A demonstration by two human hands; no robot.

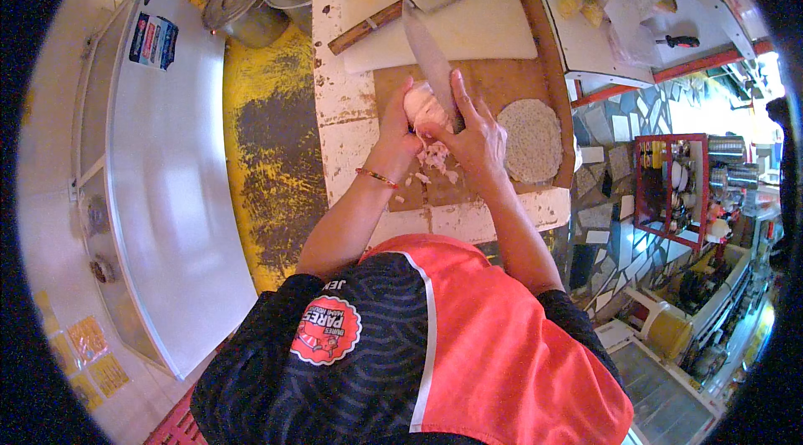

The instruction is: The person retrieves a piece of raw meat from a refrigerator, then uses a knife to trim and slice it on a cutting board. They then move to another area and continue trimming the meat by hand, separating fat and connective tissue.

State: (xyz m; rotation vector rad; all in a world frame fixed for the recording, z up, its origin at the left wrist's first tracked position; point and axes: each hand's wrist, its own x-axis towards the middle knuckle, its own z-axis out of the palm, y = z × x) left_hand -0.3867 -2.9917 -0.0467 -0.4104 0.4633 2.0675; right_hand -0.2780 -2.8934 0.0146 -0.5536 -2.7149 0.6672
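Observation:
Between my two hands, above a brown wooden board, is a pale, rounded piece of food, perhaps meat. My left hand, with a beaded bracelet at the wrist, grips its left side. In my right hand is a wide-bladed kitchen knife, its tip pointing away from me and its handle hidden by the hand. The right thumb reaches over the food. Small chopped pinkish bits lie on the board beneath the hands. A cleaver with a wooden handle rests on a white cutting board beyond.
A round speckled slab lies right of my right hand. Lidded metal pots stand at the back left, near a white chest-like appliance. At the upper right, a shelf holds plastic bags and a screwdriver.

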